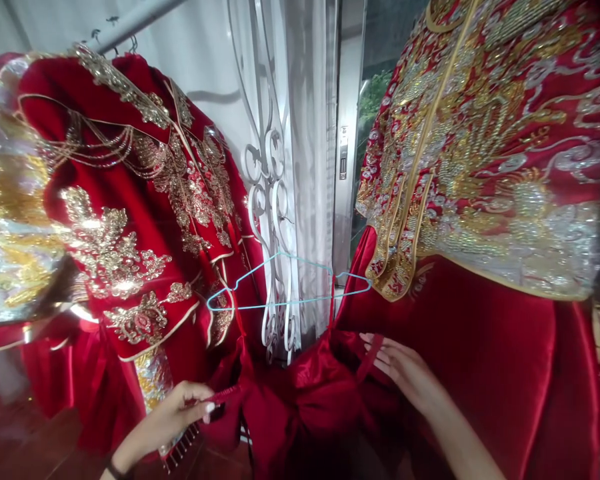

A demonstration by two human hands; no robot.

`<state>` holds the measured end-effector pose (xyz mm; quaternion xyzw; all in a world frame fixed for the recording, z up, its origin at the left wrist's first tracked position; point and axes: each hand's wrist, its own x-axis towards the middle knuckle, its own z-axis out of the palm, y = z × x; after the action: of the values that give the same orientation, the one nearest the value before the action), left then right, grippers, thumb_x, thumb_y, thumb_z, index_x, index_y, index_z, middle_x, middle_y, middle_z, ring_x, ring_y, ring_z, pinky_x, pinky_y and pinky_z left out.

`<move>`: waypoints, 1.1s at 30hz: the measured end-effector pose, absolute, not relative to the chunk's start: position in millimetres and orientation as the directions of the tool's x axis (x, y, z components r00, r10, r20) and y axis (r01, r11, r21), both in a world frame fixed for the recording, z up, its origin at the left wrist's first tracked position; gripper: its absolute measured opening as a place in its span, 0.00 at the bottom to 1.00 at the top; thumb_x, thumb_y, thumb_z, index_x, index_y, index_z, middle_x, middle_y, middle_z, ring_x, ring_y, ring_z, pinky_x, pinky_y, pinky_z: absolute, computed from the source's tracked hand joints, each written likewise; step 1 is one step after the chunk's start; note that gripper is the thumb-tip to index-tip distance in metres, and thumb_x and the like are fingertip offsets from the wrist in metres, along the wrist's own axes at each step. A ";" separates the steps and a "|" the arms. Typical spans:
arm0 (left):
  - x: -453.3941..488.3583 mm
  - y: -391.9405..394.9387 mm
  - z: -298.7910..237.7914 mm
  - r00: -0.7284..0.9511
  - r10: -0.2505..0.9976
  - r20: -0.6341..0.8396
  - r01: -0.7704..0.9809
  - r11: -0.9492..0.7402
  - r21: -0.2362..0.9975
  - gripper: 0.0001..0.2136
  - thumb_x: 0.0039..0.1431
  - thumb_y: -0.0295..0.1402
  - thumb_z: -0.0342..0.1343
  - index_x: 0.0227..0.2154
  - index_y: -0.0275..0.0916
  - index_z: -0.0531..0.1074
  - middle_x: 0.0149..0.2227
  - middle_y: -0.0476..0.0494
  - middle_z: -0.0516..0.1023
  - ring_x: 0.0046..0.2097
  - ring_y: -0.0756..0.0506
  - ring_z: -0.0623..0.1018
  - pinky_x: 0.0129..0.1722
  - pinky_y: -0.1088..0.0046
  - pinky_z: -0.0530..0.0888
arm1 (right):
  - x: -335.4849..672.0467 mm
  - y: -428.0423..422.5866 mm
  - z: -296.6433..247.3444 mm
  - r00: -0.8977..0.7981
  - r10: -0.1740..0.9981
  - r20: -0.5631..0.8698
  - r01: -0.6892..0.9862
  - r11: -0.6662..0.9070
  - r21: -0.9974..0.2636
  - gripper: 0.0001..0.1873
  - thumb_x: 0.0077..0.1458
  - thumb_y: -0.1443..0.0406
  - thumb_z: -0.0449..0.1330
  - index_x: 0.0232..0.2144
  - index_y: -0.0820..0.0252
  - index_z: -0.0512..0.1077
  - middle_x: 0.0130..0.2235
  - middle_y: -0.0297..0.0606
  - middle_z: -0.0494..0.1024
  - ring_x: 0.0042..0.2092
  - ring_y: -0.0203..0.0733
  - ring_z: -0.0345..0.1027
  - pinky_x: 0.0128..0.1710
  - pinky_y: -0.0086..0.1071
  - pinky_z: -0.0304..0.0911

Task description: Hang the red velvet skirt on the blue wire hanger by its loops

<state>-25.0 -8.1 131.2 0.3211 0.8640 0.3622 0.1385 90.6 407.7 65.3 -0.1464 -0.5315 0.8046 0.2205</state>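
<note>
A dark red dress [300, 393] hangs by thin straps from a light blue wire hanger [290, 303] in the lower middle. My left hand [180, 410] pinches a narrow red strip at the dress's left side between thumb and fingers. On the other side, my right hand [397, 363] has its fingers closed round a red band of the same dress. The garment spreads between both hands, its lower part falling into shadow. A dark band circles my left wrist.
At left, a red jacket [175, 147] with gold beading hangs from a pale rail [135, 23]. An embroidered red and gold jacket [480, 153] hangs at right above a red satin skirt [480, 360]. White scrolled ironwork [265, 160] and a pale curtain [313, 160] stand behind the hanger.
</note>
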 end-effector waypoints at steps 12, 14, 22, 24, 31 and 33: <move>-47.7 -6.6 104.8 -0.938 -0.097 0.332 0.207 0.613 0.763 0.15 0.41 0.46 0.58 0.18 0.38 0.69 0.21 0.45 0.75 0.28 0.41 0.75 0.30 0.67 0.72 | 62.4 397.6 105.0 -0.681 0.677 0.278 -0.381 -0.004 -0.924 0.24 0.33 0.56 0.68 0.37 0.57 0.77 0.42 0.41 0.77 0.49 0.54 0.67 0.51 0.45 0.62; -51.7 -8.1 99.6 -0.992 -0.067 0.104 0.072 0.375 0.924 0.16 0.40 0.46 0.59 0.15 0.37 0.69 0.17 0.46 0.74 0.26 0.42 0.75 0.28 0.68 0.72 | 59.1 402.6 114.3 -0.659 0.674 0.335 -0.388 0.078 -0.918 0.25 0.35 0.54 0.67 0.38 0.58 0.76 0.42 0.41 0.78 0.49 0.55 0.67 0.51 0.47 0.61; -83.8 9.7 116.1 -0.994 -0.031 -0.104 -0.078 -0.455 0.887 0.12 0.47 0.28 0.58 0.37 0.38 0.74 0.37 0.43 0.80 0.39 0.46 0.78 0.41 0.70 0.75 | 52.1 416.6 131.4 -0.468 0.803 0.369 -0.335 0.225 -0.915 0.23 0.36 0.55 0.64 0.35 0.63 0.77 0.37 0.41 0.79 0.40 0.52 0.72 0.42 0.43 0.68; -99.1 18.8 122.0 -0.995 -0.095 -0.013 0.030 -0.436 0.899 0.13 0.46 0.27 0.59 0.37 0.39 0.75 0.37 0.45 0.80 0.39 0.48 0.78 0.40 0.74 0.75 | 49.8 421.0 132.3 -0.442 0.839 0.318 -0.362 0.158 -0.919 0.22 0.34 0.56 0.65 0.33 0.64 0.77 0.35 0.40 0.80 0.36 0.49 0.73 0.39 0.40 0.69; -155.9 41.2 139.2 -0.969 0.045 0.242 0.229 -0.199 0.953 0.23 0.31 0.37 0.67 0.36 0.36 0.76 0.37 0.44 0.81 0.39 0.45 0.77 0.41 0.69 0.74 | 36.6 438.3 143.1 -0.420 0.840 0.343 -0.459 0.130 -0.879 0.22 0.30 0.57 0.68 0.31 0.61 0.77 0.35 0.39 0.80 0.38 0.46 0.72 0.42 0.38 0.68; -163.9 45.9 147.6 -0.960 0.082 0.268 0.251 -0.171 0.953 0.25 0.28 0.39 0.67 0.35 0.35 0.76 0.34 0.44 0.81 0.37 0.45 0.77 0.42 0.67 0.73 | 30.3 441.1 150.3 -0.473 0.786 0.398 -0.458 0.166 -0.873 0.23 0.30 0.55 0.67 0.32 0.61 0.77 0.35 0.41 0.80 0.39 0.46 0.72 0.42 0.39 0.67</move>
<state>-163.9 45.9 147.6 0.1298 0.6413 0.7542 -0.0559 30.3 441.1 150.3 -0.1407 -0.5825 0.6301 0.4938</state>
